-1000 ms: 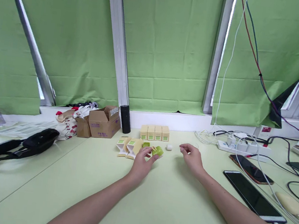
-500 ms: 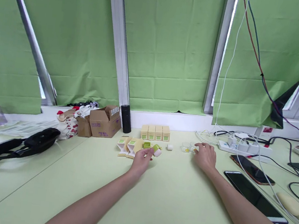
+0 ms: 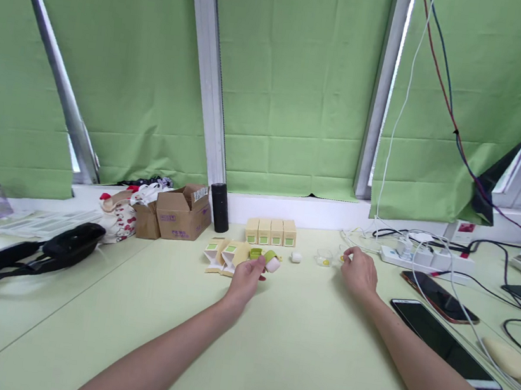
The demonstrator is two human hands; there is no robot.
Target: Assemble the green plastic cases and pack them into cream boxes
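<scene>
My left hand is closed around a small green jar with a white end, beside a green lid and flattened cream cartons. My right hand rests on the table with its fingers curled, pinching a small clear piece with a yellow spot that I cannot name. A clear little cup lies just left of it. A small white cap sits between the hands. A row of cream and green boxes stands behind.
Brown cardboard boxes and a black cylinder stand at the back left. A black pouch lies far left. A power strip with cables and two phones lie to the right. Green blinds hang behind.
My right hand went right to the clear pieces and now pinches one. My left hand turned the green jar so its white end shows.
</scene>
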